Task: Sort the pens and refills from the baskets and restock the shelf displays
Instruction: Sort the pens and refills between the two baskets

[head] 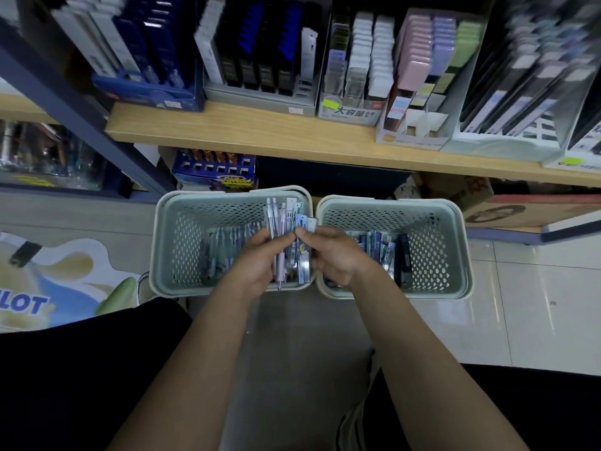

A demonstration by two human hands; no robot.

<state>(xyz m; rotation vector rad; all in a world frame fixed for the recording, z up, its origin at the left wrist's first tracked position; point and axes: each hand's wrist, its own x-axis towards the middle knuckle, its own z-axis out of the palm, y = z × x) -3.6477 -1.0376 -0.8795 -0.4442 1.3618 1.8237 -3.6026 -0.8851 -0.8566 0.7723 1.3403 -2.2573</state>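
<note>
Pale green baskets, pastel pens, blue and black shelf stock

Both perforated baskets, the left basket [182, 242] and the right basket [445, 252], are pale mint green with a dotted hole pattern. The pens [275, 222] are translucent lilac and pink; the refill packs [300, 252] are light blue and white. The wooden shelf [260, 131] is light tan. The display boxes [146, 89] are deep blue, black, grey, pink, lavender and green. The floor tiles [520, 304] are glossy white.
</note>
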